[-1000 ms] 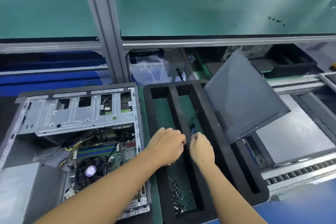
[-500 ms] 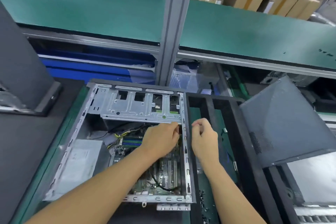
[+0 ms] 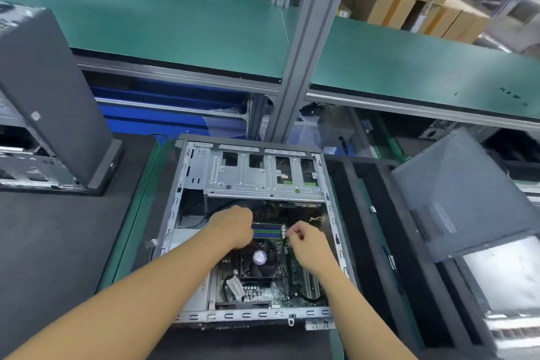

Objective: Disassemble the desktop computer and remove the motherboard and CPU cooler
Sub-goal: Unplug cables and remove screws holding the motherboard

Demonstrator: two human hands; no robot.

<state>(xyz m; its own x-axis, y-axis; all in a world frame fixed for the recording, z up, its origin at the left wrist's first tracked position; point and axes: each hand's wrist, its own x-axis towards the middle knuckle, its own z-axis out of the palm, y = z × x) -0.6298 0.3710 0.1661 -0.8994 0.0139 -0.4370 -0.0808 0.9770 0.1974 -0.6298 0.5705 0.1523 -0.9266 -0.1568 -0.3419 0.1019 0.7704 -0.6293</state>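
Head view: left hand [image 3: 233, 226] and right hand [image 3: 307, 246] inside open case [image 3: 251, 315].

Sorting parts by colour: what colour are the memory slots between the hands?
Memory slots: striped blue and green; head view.

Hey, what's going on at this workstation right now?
A person is taking apart a desktop computer. The case lies open in front of them, and a grey side panel is propped up on the right. Both hands reach inside: the left hand is at the memory sticks, the right hand just beside them with curled fingers. Whether either grips anything is hidden. The motherboard and CPU cooler are not yet out.
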